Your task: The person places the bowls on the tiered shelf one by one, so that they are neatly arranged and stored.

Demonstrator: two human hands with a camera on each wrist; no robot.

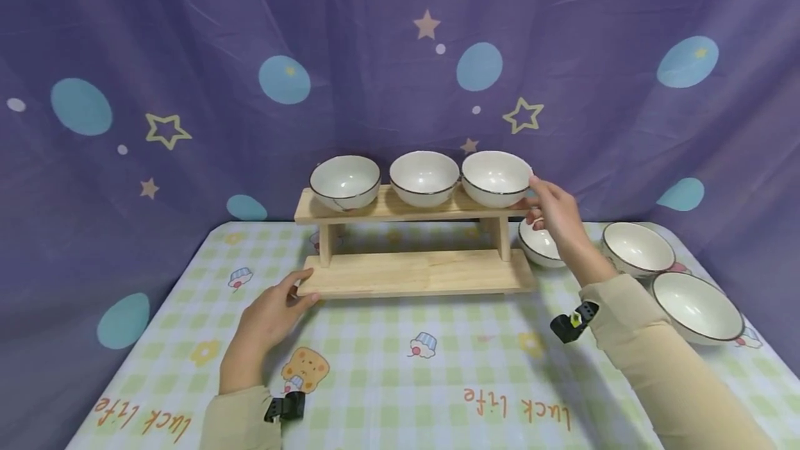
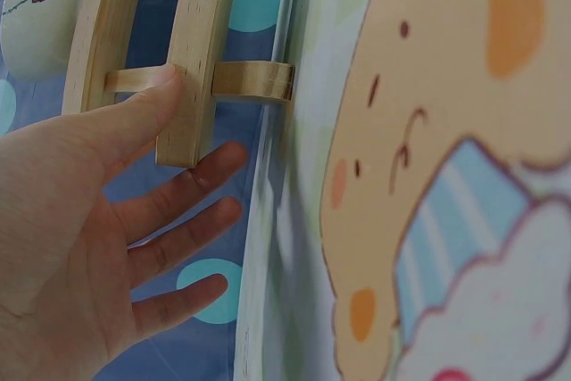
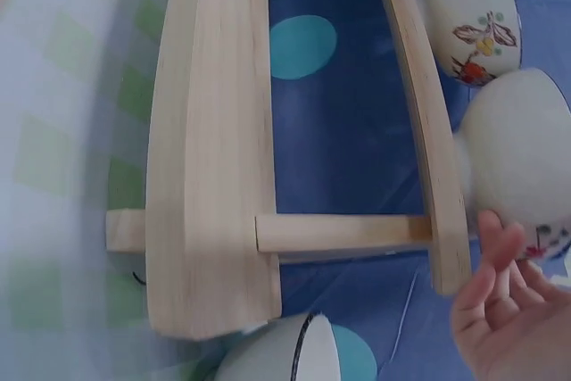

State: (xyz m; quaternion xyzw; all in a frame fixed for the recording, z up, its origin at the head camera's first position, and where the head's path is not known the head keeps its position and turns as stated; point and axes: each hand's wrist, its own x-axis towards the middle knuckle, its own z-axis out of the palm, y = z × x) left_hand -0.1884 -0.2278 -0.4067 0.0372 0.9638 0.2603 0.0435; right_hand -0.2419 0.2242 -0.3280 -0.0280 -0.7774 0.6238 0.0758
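Note:
A two-tier wooden shelf (image 1: 419, 276) stands on the table, with three white bowls in a row on its upper board. My left hand (image 1: 271, 314) holds the left end of the lower board; in the left wrist view the thumb (image 2: 152, 109) lies on the board and the other fingers spread past its end. At the upper board's right end, my right hand (image 1: 559, 217) grips the side of the right bowl (image 1: 496, 179). That bowl (image 3: 522, 153) rests base-down by the board in the right wrist view. The middle bowl (image 1: 425, 179) and left bowl (image 1: 345, 185) sit beside it.
A smaller-looking bowl (image 1: 539, 245) stands behind my right hand, by the shelf's right end. Two more bowls, a rear one (image 1: 637, 248) and a front one (image 1: 696, 307), are at the table's right. A checked cloth (image 1: 375, 380) covers the table; a purple curtain (image 1: 375, 19) hangs behind.

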